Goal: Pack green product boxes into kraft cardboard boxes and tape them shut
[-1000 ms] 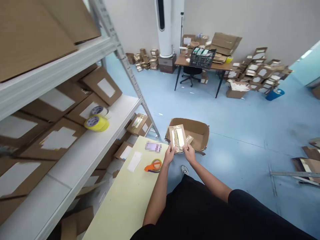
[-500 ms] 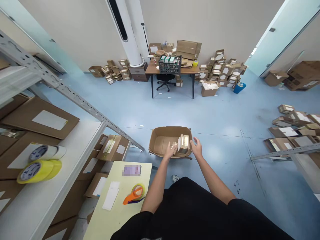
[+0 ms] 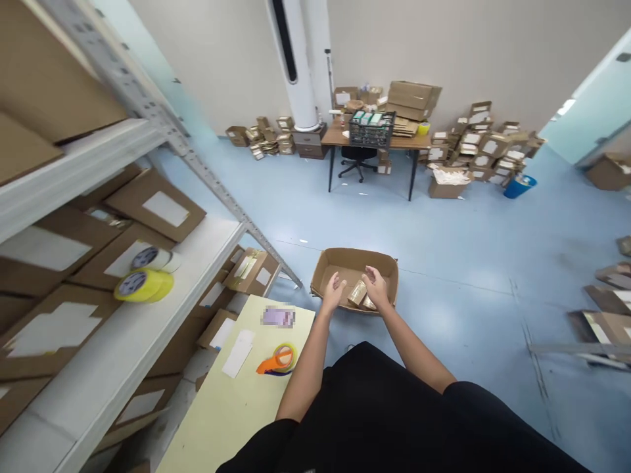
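An open cardboard carton (image 3: 323, 264) is in front of me, with both my hands over its inside. My left hand (image 3: 334, 293) is at the left part of the carton, fingers apart and nothing in them. My right hand (image 3: 376, 289) hangs over the right part, fingers loosely spread, beside a small taped cardboard box (image 3: 357, 293). Whether it touches that box I cannot tell. A second small box (image 3: 369, 303) lies partly hidden beneath my right hand.
At left stands a pale yellow table (image 3: 221, 401) with an orange tape dispenser (image 3: 276, 361) and white paper (image 3: 238, 353). Beyond it, a metal shelf (image 3: 113, 345) carries boxes and yellow tape rolls (image 3: 142, 285). A desk (image 3: 335, 135) with a black crate (image 3: 372, 131) stands across the blue floor.
My right hand has moved from the carton's right edge to over its inside. The taller small box now sits lower in the carton. My view has turned left.
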A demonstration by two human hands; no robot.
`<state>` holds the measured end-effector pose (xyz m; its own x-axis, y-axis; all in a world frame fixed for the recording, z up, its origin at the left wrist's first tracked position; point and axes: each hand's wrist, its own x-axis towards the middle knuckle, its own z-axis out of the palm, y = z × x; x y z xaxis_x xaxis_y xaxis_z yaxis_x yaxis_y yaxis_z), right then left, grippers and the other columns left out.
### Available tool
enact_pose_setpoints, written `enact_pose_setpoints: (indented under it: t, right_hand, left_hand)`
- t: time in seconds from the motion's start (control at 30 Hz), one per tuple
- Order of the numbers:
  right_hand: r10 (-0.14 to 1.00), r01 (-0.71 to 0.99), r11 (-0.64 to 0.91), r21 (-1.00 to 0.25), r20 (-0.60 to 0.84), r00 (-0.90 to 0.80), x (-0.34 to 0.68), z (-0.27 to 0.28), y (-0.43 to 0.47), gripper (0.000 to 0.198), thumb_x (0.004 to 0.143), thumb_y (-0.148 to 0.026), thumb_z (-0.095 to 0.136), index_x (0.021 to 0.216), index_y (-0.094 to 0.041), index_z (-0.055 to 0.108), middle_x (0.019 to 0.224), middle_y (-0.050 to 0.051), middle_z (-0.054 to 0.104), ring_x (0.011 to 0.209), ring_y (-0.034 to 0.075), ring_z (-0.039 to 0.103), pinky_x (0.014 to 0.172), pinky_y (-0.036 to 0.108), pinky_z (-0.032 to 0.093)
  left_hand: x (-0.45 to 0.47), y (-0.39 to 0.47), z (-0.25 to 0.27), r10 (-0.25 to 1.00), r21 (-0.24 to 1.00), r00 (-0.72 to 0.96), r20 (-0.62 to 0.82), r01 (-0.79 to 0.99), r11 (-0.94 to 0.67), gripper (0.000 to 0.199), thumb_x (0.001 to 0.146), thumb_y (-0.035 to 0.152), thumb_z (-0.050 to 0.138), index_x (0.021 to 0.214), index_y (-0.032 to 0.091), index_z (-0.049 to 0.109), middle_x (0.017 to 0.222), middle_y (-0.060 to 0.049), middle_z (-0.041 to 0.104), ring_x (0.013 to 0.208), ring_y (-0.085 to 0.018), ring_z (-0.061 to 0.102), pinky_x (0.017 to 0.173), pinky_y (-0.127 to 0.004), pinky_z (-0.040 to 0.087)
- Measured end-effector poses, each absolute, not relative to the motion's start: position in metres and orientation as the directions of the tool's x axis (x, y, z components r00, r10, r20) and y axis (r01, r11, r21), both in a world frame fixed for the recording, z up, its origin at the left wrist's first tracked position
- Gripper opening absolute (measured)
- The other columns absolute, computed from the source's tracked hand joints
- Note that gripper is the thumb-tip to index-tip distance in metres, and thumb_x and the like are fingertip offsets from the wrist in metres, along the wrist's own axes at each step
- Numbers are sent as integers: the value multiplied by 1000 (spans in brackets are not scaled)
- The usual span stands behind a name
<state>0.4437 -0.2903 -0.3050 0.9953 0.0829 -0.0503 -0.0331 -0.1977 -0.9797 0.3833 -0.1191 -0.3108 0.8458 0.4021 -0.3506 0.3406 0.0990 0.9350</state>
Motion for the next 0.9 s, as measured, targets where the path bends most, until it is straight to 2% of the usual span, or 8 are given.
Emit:
enact_pose_setpoints:
  t: [0.23,0.37,0.5,0.6,0.67,0.8,0.9]
  right_hand:
    - [536,121,-135,-984,30,844,390,-314,-193,54,90,-43,59,140,-22,63,138,15,70,128,29,67,109,49,54]
    - [694,172,-165,-971,10,720,337,-317,-131,54,89,-39,60,140,-22,63,142,14,68,129,30,65,105,48,56]
    - [795,292,-219,-931,4,607,281,-319,-83,55,87,-35,61,140,-22,63,143,14,67,124,30,67,103,50,57]
    - [847,403,-246,-882,7,531,244,-325,-62,54,86,-33,63,138,-21,65,139,14,69,119,30,68,106,50,55]
    - [868,448,-269,-853,-13,497,222,-333,-54,53,86,-32,63,138,-20,65,141,14,68,123,30,66,110,49,53]
    - [881,500,-365,-786,-117,459,195,-356,-47,49,90,-28,56,137,-19,65,143,12,67,129,27,64,107,42,54]
    - [873,588,-462,-664,-225,433,186,-378,-48,40,90,-24,55,127,-16,69,131,14,73,120,27,68,100,35,54]
  left_hand:
    - [276,-57,-303,688,973,695,-208,222,71,63,91,42,77,146,19,58,150,-20,60,132,-30,64,115,-47,49]
    - [192,-22,-299,838,977,518,-171,199,77,55,93,40,73,143,21,61,148,-18,62,127,-28,67,112,-45,51]
    - [110,4,-298,923,975,347,-166,197,102,50,96,39,68,142,21,62,149,-17,62,126,-27,67,113,-44,49]
    - [56,16,-303,944,976,277,-180,171,135,51,96,40,67,143,21,61,150,-17,61,130,-27,65,114,-43,49]
    - [23,22,-310,942,970,256,-216,167,177,50,96,39,68,141,19,62,149,-18,62,132,-28,64,114,-43,48]
    - [-38,27,-329,921,933,204,-331,218,287,45,93,36,72,134,17,67,144,-19,66,130,-29,65,115,-44,47]
    - [-77,21,-344,910,906,155,-384,252,339,44,91,36,73,132,19,68,139,-17,69,124,-27,69,114,-44,48]
